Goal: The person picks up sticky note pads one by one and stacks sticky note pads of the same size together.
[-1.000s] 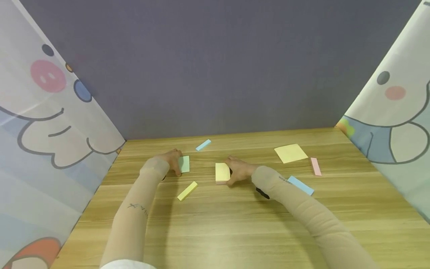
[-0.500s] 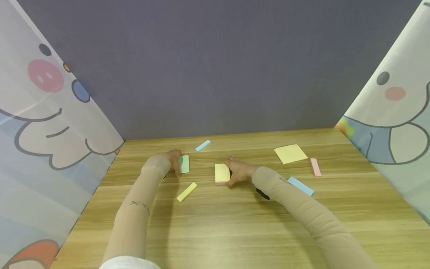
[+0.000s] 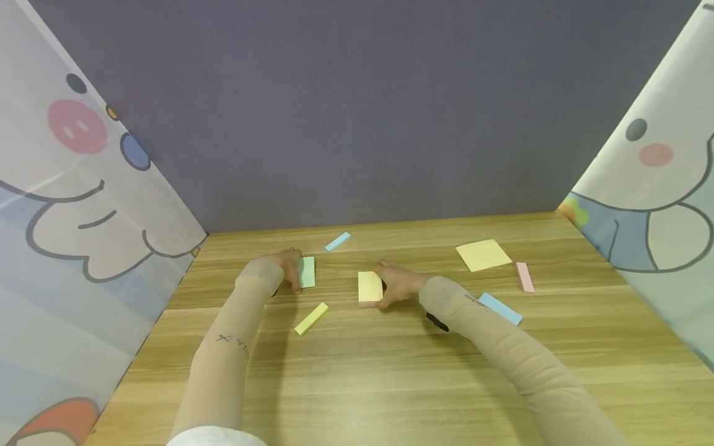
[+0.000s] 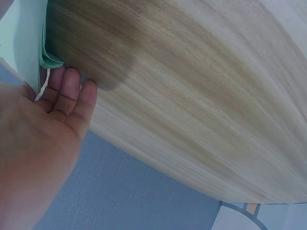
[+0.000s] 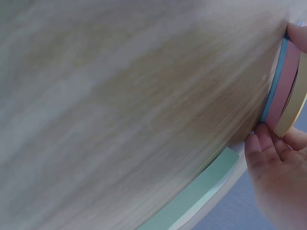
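Observation:
In the head view my left hand [image 3: 286,267] grips a light green sticky note pad [image 3: 307,272] at its left side. The left wrist view has the fingertips at the pad's edge, where its green sheets [image 4: 21,43] curl slightly. A stack of sticky note pads [image 3: 370,287] with a yellow top lies right of the green one. My right hand [image 3: 397,282] holds this stack from the right, thumb on the near edge and fingers on the far one. In the right wrist view its layers are blue, pink [image 5: 284,81] and yellow.
Near the hands lie a narrow yellow strip pad [image 3: 311,319] in front and a narrow blue one [image 3: 337,241] behind. Toward the right are a large yellow square pad [image 3: 483,254], a pink strip pad [image 3: 525,277] and a blue pad [image 3: 500,308] partly behind the right sleeve. A grey panel [image 3: 357,124] stands behind the table.

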The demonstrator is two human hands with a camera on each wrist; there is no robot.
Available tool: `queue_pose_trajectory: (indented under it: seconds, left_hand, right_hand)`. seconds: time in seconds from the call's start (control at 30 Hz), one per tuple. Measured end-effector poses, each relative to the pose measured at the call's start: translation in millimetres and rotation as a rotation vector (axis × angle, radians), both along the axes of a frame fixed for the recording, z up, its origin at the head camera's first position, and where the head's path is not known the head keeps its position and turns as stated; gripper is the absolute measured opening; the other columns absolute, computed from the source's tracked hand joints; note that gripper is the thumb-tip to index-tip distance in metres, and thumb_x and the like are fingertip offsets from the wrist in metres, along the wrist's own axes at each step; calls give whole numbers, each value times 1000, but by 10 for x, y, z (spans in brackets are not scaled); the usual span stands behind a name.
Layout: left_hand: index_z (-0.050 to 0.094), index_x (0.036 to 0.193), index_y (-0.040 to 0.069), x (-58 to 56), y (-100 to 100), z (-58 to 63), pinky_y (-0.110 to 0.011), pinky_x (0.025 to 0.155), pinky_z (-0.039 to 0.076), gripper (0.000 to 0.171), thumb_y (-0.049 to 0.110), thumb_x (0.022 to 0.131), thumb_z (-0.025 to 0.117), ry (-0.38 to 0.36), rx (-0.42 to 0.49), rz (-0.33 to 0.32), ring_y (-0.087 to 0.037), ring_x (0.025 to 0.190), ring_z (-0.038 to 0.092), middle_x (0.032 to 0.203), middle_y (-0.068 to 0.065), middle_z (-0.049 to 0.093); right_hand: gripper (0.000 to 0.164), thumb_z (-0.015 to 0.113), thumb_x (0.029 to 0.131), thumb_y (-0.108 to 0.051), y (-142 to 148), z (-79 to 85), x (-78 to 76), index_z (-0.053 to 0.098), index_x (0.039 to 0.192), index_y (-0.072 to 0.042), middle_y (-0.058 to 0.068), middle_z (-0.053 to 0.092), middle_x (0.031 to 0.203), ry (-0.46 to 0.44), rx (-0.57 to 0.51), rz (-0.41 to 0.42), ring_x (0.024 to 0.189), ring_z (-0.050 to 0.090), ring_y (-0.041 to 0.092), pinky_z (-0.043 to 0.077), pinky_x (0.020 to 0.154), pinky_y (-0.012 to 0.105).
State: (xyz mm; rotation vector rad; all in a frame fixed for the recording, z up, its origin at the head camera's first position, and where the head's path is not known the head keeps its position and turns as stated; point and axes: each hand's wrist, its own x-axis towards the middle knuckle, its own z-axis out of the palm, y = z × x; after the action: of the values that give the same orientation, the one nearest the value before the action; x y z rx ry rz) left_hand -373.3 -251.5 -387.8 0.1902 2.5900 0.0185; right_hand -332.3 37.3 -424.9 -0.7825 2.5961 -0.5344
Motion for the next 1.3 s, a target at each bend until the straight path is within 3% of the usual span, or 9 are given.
queue_pose_trajectory:
  seconds: [0.4, 0.6, 0.77, 0.87, 0.97, 1.07, 1.17, 1.3]
  left_hand:
    - [18, 143, 3, -4, 8, 2, -61, 103, 25, 101, 27, 68, 79, -22, 18, 27, -38, 138, 14, 151, -21, 11]
    - [20, 143, 3, 9, 17, 19, -62, 102, 26, 100, 27, 67, 80, -19, 16, 32, -38, 137, 15, 151, -20, 13]
    - [21, 142, 3, 14, 19, 19, -62, 102, 27, 99, 28, 67, 80, -16, 13, 33, -38, 137, 15, 151, -20, 13]
    - [23, 141, 3, 1, 6, -9, -61, 102, 27, 97, 27, 67, 80, -7, 18, 19, -39, 137, 17, 150, -21, 14]
    - [30, 137, 5, -8, -10, -42, -57, 98, 35, 91, 25, 65, 81, 14, 38, 4, -37, 130, 28, 144, -20, 24]
    - [36, 133, 7, -7, -29, -61, -49, 90, 42, 86, 23, 62, 82, 40, 68, -9, -30, 115, 39, 131, -15, 36]
    - [40, 131, 9, 1, -41, -65, -42, 81, 44, 84, 22, 60, 83, 62, 97, -15, -25, 102, 41, 118, -9, 41]
    - [43, 129, 9, 11, -41, -61, -39, 79, 44, 82, 21, 59, 84, 80, 127, -29, -24, 99, 41, 115, -8, 41]
  right_hand:
    - [89, 79, 68, -31, -1, -10, -9, 33, 138, -2, 11, 34, 141, -7, 6, -8, 135, 26, 29, 28, 109, 41]
    - [89, 79, 68, -29, 4, -15, -5, 33, 138, -2, 10, 37, 137, -9, -4, -10, 131, 32, 28, 33, 106, 41]
    - [86, 80, 67, -27, 0, -16, -6, 36, 136, -2, 5, 43, 125, -7, -14, -6, 115, 43, 22, 40, 98, 36]
    - [86, 80, 66, -28, -5, -19, -7, 37, 136, -2, 6, 44, 126, 7, -6, -5, 120, 41, 23, 37, 101, 37]
    - [87, 80, 67, -29, -8, -17, -3, 35, 137, -2, 9, 41, 133, 12, 3, -4, 132, 32, 28, 32, 107, 40]
    - [89, 80, 67, -30, -10, -15, -4, 34, 138, -2, 11, 39, 136, 0, -3, -1, 133, 30, 29, 31, 107, 41]
    - [90, 79, 67, -29, -4, -14, -10, 31, 139, -2, 11, 35, 138, -22, -15, -5, 131, 31, 29, 31, 107, 43]
    - [93, 79, 67, -29, 5, -21, -20, 29, 141, -3, 12, 31, 142, -36, -12, -17, 131, 30, 29, 31, 107, 44]
